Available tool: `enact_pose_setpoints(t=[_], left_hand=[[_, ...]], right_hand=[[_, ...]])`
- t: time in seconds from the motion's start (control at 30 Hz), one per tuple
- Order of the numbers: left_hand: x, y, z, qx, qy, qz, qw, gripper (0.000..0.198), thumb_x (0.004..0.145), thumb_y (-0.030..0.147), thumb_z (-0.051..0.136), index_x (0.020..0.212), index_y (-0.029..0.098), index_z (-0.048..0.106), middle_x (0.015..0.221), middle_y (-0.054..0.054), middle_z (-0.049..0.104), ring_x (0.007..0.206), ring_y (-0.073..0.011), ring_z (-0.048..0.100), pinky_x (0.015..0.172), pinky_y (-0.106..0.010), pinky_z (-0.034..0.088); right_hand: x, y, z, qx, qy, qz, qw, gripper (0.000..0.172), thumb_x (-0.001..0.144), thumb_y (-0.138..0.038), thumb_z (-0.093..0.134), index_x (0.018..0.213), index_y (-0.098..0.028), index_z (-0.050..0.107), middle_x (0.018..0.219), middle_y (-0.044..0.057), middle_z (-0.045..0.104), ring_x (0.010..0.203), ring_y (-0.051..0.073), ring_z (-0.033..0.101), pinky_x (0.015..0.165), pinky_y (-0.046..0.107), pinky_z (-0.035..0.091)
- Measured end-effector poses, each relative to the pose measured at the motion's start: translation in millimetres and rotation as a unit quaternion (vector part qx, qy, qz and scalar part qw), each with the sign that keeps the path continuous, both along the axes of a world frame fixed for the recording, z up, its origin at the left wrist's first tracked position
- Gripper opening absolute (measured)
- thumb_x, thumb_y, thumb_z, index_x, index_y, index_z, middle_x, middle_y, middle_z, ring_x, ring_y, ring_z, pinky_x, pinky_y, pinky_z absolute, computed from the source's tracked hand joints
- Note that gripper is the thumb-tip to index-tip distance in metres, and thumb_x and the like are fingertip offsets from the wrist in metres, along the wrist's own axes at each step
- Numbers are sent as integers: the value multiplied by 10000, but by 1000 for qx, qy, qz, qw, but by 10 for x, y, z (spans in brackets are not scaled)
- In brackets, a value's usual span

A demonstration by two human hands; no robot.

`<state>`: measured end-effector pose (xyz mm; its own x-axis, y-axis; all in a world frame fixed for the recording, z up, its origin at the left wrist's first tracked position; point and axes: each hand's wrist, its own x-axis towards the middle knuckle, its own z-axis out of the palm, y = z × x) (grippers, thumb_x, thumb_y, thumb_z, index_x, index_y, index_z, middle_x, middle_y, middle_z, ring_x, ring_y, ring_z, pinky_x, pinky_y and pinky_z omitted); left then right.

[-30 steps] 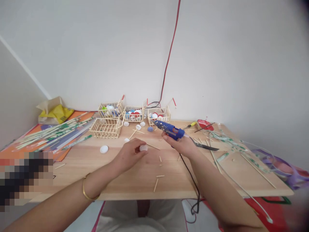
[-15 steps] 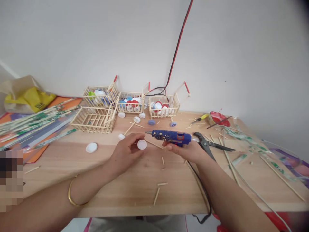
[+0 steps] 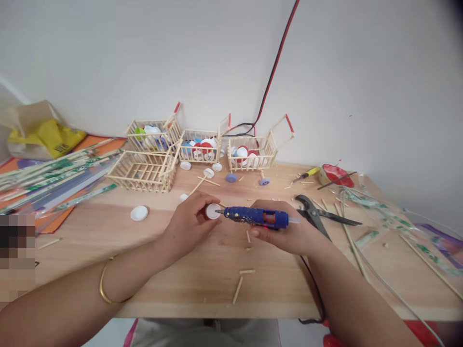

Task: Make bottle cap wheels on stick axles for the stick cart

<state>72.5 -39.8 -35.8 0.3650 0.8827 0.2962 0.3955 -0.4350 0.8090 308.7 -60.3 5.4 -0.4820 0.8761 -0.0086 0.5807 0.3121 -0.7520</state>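
Observation:
My left hand holds a small white bottle cap between thumb and fingers, its hollow side facing me. In my right hand is a blue glue gun, its metal tip pointing left and reaching the inside of the cap. Another white cap lies on the table to the left. Behind my left hand, a thin stick carries a white cap wheel at each end. An unfilled stick basket stands at the back left.
Three small stick carts with coloured caps inside line the wall. Pliers, a yellow-handled cutter and a red dish lie at the right. Bundled sticks and a yellow bag are at the left. The gun's cord hangs over the front edge.
The glue gun has come down and left, and its tip has gone from above the cap to its inside. The camera view has shifted slightly.

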Motion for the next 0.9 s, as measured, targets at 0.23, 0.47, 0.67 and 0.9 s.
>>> enact_pose_setpoints(t=[0.23, 0.47, 0.67, 0.9], left_hand=[[-2, -4, -29, 4, 38, 2, 999, 210, 777, 228, 617, 982, 190, 644, 878, -46, 617, 792, -170, 577, 683, -286, 458], [3, -7, -41, -4, 50, 8, 999, 236, 777, 238, 618, 1004, 179, 636, 872, -43, 630, 768, -160, 577, 648, -265, 440], [-4, -2, -64, -4, 47, -4, 999, 237, 785, 240, 626, 1015, 183, 633, 884, -39, 627, 788, -159, 571, 679, -268, 437], [-10, -6, -67, -11, 54, -6, 998, 235, 786, 219, 630, 1020, 200, 634, 870, -24, 612, 771, -148, 559, 661, -255, 420]], right_hand=[[-9, -13, -19, 7, -12, -12, 1000, 259, 772, -420, 665, 749, -180, 572, 679, -12, 551, 597, 113, 495, 540, 221, 375], [-22, -6, -24, 22, -21, -7, 1000, 232, 750, -375, 695, 743, -184, 563, 671, -24, 533, 593, 107, 485, 542, 214, 373], [-35, -10, -32, 19, -23, -7, 1000, 250, 759, -394, 683, 728, -183, 553, 663, -24, 530, 591, 104, 477, 539, 210, 365], [-42, -5, -25, 10, -24, -3, 1000, 262, 763, -393, 684, 734, -168, 554, 675, -22, 534, 595, 96, 471, 540, 205, 353]])
